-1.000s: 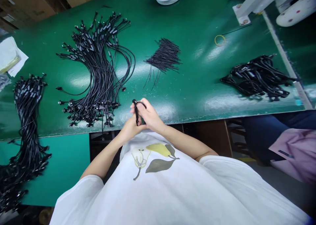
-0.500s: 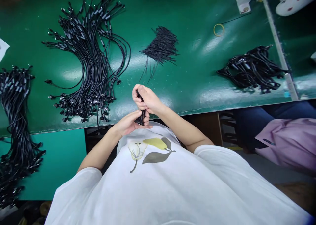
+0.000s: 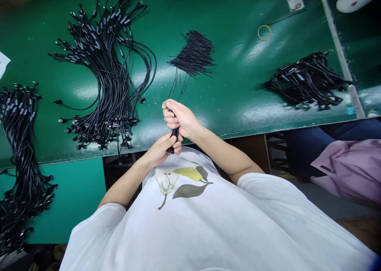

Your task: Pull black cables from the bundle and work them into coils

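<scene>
**Green table point(image 3: 232, 96), loads of black on it**

So the biggest thing on there is a spread-out cable pile point(image 3: 111, 72), left of centre. Further left, a long cable bundle point(image 3: 24, 144) runs past the table's near edge. Way over on the right there's a heap of folded cables point(image 3: 306, 80). Between those, toward the middle, sits a stack of thin black ties point(image 3: 193, 54). Right hand point(image 3: 181, 118) is curled tight round the upper part of a folded black cable point(image 3: 175, 133), and the left hand point(image 3: 159, 150) is pinching its lower end, thumb on top, right at the table's front edge. Tiniest bit: a yellow ring point(image 3: 264, 40), lying beyond the folded heap.
</scene>
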`<state>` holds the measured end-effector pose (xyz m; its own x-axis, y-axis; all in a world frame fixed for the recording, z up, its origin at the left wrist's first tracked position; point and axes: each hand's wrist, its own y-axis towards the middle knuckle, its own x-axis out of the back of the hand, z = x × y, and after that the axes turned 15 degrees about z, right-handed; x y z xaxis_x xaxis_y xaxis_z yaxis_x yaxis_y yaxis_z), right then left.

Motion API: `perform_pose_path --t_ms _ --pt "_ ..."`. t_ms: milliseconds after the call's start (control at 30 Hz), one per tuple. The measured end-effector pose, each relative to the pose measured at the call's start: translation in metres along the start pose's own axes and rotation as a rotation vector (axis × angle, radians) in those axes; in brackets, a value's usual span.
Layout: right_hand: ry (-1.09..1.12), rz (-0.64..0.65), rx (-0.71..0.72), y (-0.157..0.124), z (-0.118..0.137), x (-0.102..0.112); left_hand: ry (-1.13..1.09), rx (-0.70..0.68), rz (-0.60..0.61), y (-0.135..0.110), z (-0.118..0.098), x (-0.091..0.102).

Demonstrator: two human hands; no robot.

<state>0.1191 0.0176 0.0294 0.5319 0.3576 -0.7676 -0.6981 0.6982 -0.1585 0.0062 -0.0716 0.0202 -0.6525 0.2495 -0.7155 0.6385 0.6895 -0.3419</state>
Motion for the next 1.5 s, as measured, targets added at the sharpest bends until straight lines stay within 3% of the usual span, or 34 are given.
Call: perform_pose_path --t_ms 167,333,433,600,700,800,867,933,967,1033,1067,1167,1267,1500 --pt "-0.033 0.063 0.041 -0.004 0.001 0.001 -0.209 0.137 0.013 0.005 -0.003 0.005" --pt "-0.083 0.012 0.135 -0.006 -0.002 0.005 -0.215 0.051 -0.050 0.012 0.001 0.005" --pt "-0.119 -0.015 0.196 -0.007 -0.003 0.010 -0.116 0.007 -0.095 0.016 0.004 0.006" --pt "0.019 -0.044 0.063 -0.011 0.008 0.021 0.214 0.008 -0.138 0.022 0.007 0.012" --pt "0.041 -0.138 0.143 -0.009 0.006 0.021 0.426 -0.012 -0.139 0.029 0.008 0.019" --pt "-0.046 -0.102 0.140 -0.001 0.000 0.027 0.496 -0.023 -0.166 0.036 0.010 0.028" --pt "-0.198 -0.016 0.068 0.009 0.006 0.045 0.420 -0.005 -0.178 0.039 0.011 0.033" --pt "-0.479 -0.056 0.093 0.020 0.028 0.079 0.290 -0.019 -0.206 0.039 0.009 0.036" --pt "-0.660 -0.146 0.144 0.025 0.045 0.100 0.228 -0.041 -0.231 0.038 0.007 0.037" --pt "-0.980 -0.521 0.318 0.035 0.082 0.146 0.136 -0.088 -0.271 0.036 0.003 0.039" --pt "-1.083 -0.665 0.338 0.039 0.099 0.167 0.103 -0.104 -0.281 0.035 0.000 0.039" --pt "-1.154 -0.727 0.289 0.048 0.132 0.209 0.027 -0.135 -0.289 0.032 -0.006 0.038" --pt "-1.187 -0.662 0.249 0.046 0.132 0.216 -0.044 -0.164 -0.304 0.031 -0.010 0.037" --pt "-1.351 -0.634 0.317 0.004 0.110 0.197 -0.169 -0.213 -0.314 0.029 -0.011 0.033"
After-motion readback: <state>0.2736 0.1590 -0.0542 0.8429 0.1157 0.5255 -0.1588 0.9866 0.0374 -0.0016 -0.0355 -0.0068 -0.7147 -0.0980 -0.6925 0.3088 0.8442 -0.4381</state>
